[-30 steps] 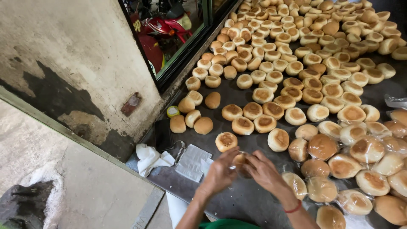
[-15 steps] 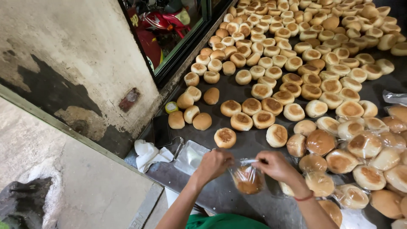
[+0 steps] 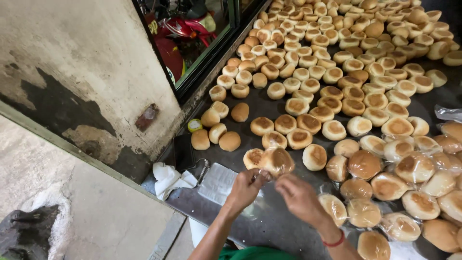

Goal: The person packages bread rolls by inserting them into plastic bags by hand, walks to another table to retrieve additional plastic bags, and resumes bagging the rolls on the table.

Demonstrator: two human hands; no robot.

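A stained, peeling wall (image 3: 72,62) rises on the left above a pale concrete ledge (image 3: 96,216). A dark-framed window (image 3: 202,53) beside it shows a red motorbike (image 3: 180,33) outside. The dark metal table (image 3: 269,221) gleams dully.
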